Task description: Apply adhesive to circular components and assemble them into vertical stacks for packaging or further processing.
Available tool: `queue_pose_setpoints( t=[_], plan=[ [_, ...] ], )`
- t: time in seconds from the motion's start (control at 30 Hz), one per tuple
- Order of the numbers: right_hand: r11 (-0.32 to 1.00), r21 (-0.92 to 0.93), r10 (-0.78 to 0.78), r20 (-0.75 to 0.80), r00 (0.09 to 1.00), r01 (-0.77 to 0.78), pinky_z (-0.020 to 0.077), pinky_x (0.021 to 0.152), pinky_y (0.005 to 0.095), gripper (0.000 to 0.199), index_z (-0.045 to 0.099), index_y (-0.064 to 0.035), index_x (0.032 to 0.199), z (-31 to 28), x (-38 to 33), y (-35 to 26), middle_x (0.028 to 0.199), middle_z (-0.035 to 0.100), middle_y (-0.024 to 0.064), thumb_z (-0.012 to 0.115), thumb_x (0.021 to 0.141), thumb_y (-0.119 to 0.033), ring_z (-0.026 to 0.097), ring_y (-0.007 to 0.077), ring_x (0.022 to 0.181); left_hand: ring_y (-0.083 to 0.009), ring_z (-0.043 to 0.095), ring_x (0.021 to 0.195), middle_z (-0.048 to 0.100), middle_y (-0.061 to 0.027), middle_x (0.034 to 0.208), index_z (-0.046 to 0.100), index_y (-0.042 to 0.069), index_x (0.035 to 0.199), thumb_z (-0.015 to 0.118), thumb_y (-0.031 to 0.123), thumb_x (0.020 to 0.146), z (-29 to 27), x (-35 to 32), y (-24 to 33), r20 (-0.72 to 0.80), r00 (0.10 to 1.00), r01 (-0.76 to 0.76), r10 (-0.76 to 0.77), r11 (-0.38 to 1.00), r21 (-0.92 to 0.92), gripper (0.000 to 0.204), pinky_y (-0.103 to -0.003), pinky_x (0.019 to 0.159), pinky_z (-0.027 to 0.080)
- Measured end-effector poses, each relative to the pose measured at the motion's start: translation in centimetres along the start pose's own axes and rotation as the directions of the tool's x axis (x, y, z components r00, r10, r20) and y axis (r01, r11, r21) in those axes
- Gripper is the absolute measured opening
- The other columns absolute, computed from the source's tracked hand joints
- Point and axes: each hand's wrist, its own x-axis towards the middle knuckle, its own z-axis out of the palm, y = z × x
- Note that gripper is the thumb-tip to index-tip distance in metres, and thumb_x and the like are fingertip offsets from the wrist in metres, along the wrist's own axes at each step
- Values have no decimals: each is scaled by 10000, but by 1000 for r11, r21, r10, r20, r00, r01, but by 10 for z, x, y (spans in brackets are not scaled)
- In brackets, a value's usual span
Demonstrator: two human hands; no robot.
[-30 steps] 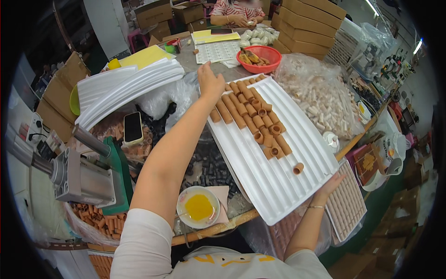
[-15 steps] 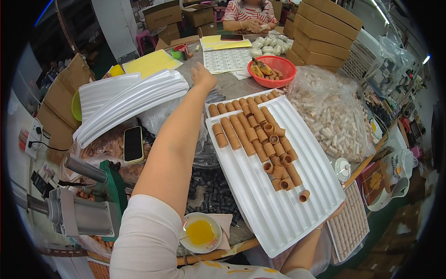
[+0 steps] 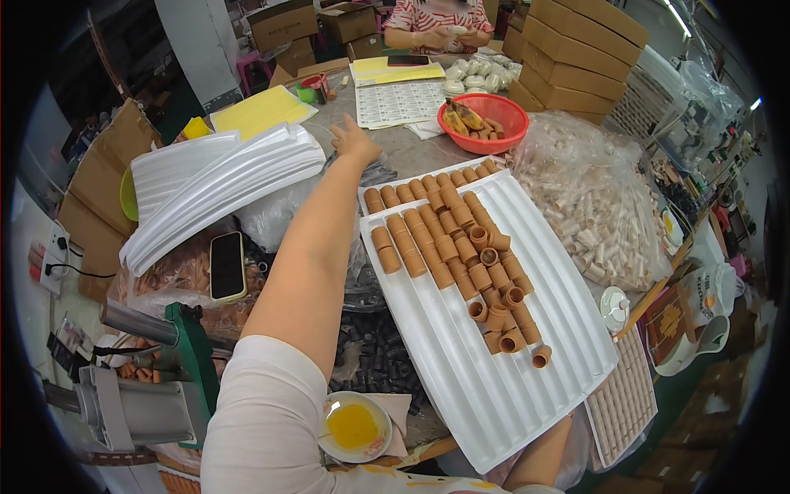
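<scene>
My left arm reaches forward across the table. My left hand (image 3: 355,143) is open above the table, fingers stretched and apart, holding nothing. A white ridged plastic tray (image 3: 527,375) lies at a slant in front of me, its near end past the table edge. My right forearm (image 3: 543,449) goes beneath its near right side; the tray hides my right hand, which bears it up from there. Short brown hollow tubes (image 3: 444,247) lie in rows in the tray's far left grooves. Several others sit tilted with their open ends showing, and one tube (image 3: 541,356) lies apart.
Left stand a stack of white trays (image 3: 222,193), a phone (image 3: 228,265) and a green-and-grey machine (image 3: 177,370). A bowl of yellow liquid (image 3: 355,426) sits near me. A red basket (image 3: 485,144), a bagged heap of pale tubes (image 3: 588,198) and boxes (image 3: 576,58) lie farther right. Another person (image 3: 440,29) sits opposite.
The view has shifted slightly. My left hand stays outstretched over the table. The part of my right hand seen at the tray's right edge is now hidden. The person opposite has moved their hands.
</scene>
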Motion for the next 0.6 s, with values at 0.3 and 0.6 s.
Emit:
queue_pose_setpoints(
  t=[0.3,0.6],
  plan=[
    [997,38,61,7,998,-61,528,829,316,290,568,23,1162,7,-11,9,1007,664,91,452,1000,-187,644,183,961,-515,315,1343,81,-343,1523,-6,95,1529,840,307,689,13,17,-17,-36,999,-6,8,998,58,1211,-453,1102,346],
    [990,33,140,-12,990,-139,531,822,317,283,572,25,1157,-20,-32,6,1008,666,91,459,995,-177,645,182,955,-465,340,1328,178,-335,1484,30,3,1498,892,350,625,13,10,-6,-341,923,-247,178,954,-172,1276,-448,1090,356]
  ],
)
